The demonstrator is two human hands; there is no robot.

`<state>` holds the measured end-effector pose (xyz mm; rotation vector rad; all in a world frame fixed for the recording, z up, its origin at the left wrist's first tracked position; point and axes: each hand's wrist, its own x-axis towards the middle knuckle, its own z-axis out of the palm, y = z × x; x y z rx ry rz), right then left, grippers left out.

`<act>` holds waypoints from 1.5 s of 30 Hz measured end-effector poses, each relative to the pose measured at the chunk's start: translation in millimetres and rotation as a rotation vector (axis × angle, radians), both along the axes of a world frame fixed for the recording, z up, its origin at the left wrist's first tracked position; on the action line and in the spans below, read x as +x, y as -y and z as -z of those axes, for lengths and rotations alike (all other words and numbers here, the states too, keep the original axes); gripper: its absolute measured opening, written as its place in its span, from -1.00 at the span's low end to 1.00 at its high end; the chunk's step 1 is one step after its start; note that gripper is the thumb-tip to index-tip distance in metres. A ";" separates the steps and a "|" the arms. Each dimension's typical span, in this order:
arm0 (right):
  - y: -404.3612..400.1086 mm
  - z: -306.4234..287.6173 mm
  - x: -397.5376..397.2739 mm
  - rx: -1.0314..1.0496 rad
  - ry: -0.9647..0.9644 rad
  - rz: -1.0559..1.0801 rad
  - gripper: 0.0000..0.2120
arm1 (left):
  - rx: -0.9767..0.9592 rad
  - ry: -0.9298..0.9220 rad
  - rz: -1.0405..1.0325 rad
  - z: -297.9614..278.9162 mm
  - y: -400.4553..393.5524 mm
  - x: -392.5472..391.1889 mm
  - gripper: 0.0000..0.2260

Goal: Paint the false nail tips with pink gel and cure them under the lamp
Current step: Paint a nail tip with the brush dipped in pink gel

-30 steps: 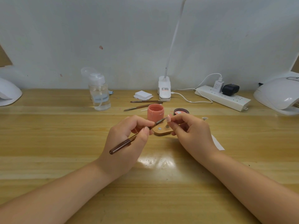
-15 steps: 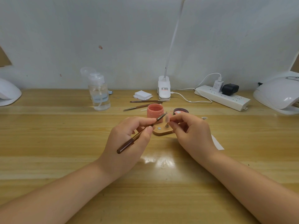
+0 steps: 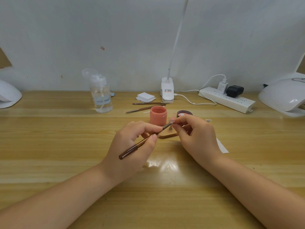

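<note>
My left hand [image 3: 132,146] grips a dark brown nail brush [image 3: 137,145], its tip pointing up and right. The bristles touch a small pale false nail tip [image 3: 172,120] that my right hand [image 3: 196,138] pinches between thumb and finger. Just below the tip lies a small wooden holder base [image 3: 166,134] with a metal stud. Behind it stands an open pink gel jar [image 3: 158,115], and the jar's dark lid [image 3: 184,113] lies to its right. A white curing lamp [image 3: 285,95] sits at the far right edge of the table.
A clear pump bottle [image 3: 101,95] stands back left. Two spare brushes [image 3: 146,105], a stack of white pads [image 3: 145,97], a clip desk lamp [image 3: 167,91] and a power strip [image 3: 227,100] line the back. Another white lamp [image 3: 8,95] sits far left. White paper [image 3: 222,146] lies under my right wrist.
The brush tip has slid right onto the nail tip, and the handle has swung slightly toward it. My right hand has stayed almost still.
</note>
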<state>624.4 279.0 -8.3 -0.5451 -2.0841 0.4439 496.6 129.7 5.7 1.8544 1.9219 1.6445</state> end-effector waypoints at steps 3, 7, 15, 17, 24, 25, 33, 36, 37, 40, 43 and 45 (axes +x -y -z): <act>-0.7 0.2 0.0 -0.015 -0.022 0.003 -0.89 | 0.019 0.003 0.016 0.3 2.2 -0.9 -0.75; -1.3 0.0 -0.6 -0.055 -0.049 -0.034 -0.92 | 0.069 0.080 -0.004 -0.5 1.2 0.3 -0.82; -1.7 0.3 -1.5 -0.085 -0.072 -0.091 -0.96 | 0.030 0.269 0.078 2.0 1.1 -0.3 -0.85; -0.8 -0.3 -1.7 -0.106 -0.094 -0.104 -0.95 | 0.056 0.310 0.086 2.5 1.3 0.4 -0.80; 0.9 -1.4 -0.9 -0.138 -0.097 -0.142 -0.94 | 0.043 0.402 0.111 2.9 -2.4 0.8 -0.83; 0.3 -0.9 -0.7 -0.147 -0.089 -0.142 -0.94 | 0.040 0.406 0.122 2.8 -1.8 0.2 -0.83; -1.7 0.3 -0.2 -0.218 -0.114 -0.182 -0.92 | 0.100 0.494 0.124 1.1 -5.1 -2.4 -0.82; -0.4 -1.0 -0.1 -0.234 -0.131 -0.220 -0.91 | 0.088 0.493 0.078 2.3 -7.5 -3.7 -0.83; 0.2 -1.3 0.1 -0.236 -0.131 -0.236 -0.90 | 0.085 0.490 0.066 2.8 -7.8 -4.0 -0.84; 0.7 -1.3 -0.3 -0.241 -0.136 -0.248 -0.91 | 0.102 0.489 0.053 2.9 -6.1 -4.6 -0.84; -0.8 -0.9 -0.2 -0.262 -0.143 -0.224 -0.94 | 0.122 0.481 0.086 1.6 -4.1 -1.2 -0.83; -0.3 -1.2 -0.3 -0.273 -0.150 -0.222 -0.93 | 0.108 0.464 0.118 2.0 -3.2 1.2 -0.83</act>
